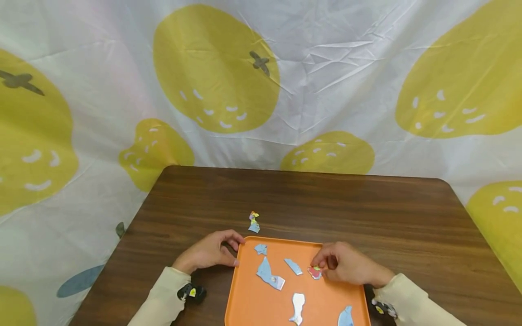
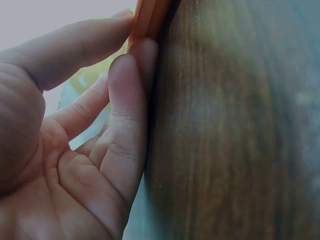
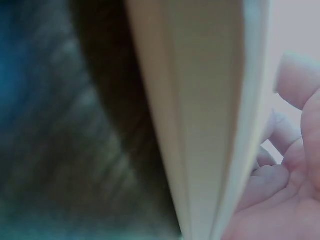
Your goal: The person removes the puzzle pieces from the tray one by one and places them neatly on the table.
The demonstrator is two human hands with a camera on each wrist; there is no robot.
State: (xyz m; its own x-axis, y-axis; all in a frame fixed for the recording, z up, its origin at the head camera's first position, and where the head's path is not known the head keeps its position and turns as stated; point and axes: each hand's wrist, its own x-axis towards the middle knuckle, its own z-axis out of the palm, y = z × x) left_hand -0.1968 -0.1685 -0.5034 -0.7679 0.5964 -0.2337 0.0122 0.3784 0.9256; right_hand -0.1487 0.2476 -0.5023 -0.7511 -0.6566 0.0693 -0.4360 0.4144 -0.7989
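An orange tray [image 1: 253, 312] lies on the table with several flat, irregularly cut puzzle pieces in it. My left hand [image 1: 214, 250] holds the tray's rim near its far left corner. In the left wrist view the thumb [image 2: 75, 50] reaches the rim from above, the fingers lower against its side. Over the tray's far right part, my right hand [image 1: 346, 263] pinches a small red puzzle piece [image 1: 314, 273] with a pale border and a yellow-green patch. The right wrist view is mostly filled by the tray's side [image 3: 200, 125], and the pinched piece is hidden there.
Light-blue pieces lie in the tray: a small one [image 1: 261, 249], a long one [image 1: 293, 266], a larger one [image 1: 265, 271] and one near the front right [image 1: 345, 317]. A white piece [image 1: 298, 308] lies mid-tray. Beyond the tray, a multicoloured piece [image 1: 254, 222] rests on the brown table [image 1: 326, 203].
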